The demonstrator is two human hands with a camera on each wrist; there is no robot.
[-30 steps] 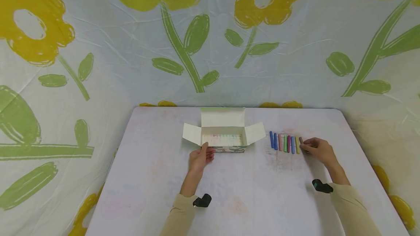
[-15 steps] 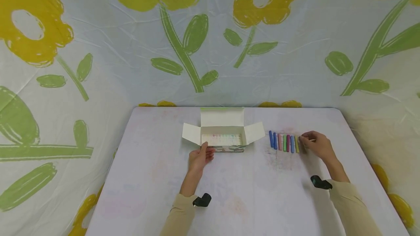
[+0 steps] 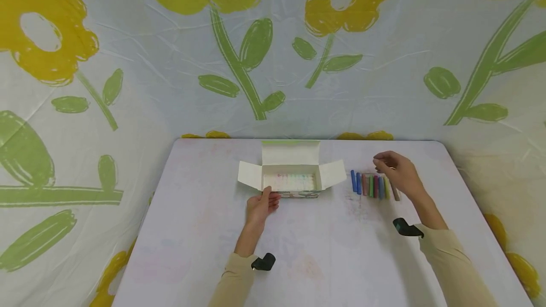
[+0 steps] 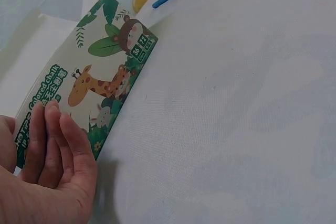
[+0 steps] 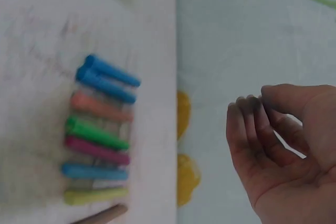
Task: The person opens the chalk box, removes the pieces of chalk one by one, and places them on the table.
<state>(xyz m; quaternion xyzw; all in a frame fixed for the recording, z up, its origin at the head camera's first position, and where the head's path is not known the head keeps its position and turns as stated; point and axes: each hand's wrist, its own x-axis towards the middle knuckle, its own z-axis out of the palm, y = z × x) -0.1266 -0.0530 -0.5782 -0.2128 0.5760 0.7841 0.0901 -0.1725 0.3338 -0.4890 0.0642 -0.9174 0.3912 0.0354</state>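
Observation:
My left hand [image 3: 258,208] grips the front wall of an open chalk box [image 3: 300,194], thumb over the rim and fingers along the outside. The left wrist view shows the box's printed side [image 4: 86,80], with a giraffe and the words "colored chalk". To the right of the box, chalk sticks lie side by side: blue [image 3: 353,181], pink, green [image 3: 371,187], magenta, light blue, yellow [image 5: 96,195] and brown [image 3: 396,195]. Over the row's far end is my right hand [image 3: 398,172]; its fingers curl to the thumb, with nothing visible between them [image 5: 283,140].
The box's side flaps [image 3: 249,173] and back lid [image 3: 291,153] stand spread out. Its pale inside [image 3: 294,182] bears pastel marks. Chalk dust smudges the white table [image 3: 204,240] near the row. A flower-print cloth [image 3: 170,84] hangs right behind the table's far edge.
My right hand has let go of the brown chalk, which lies at the row's right end, and has moved farther back and left. The left hand stays on the box.

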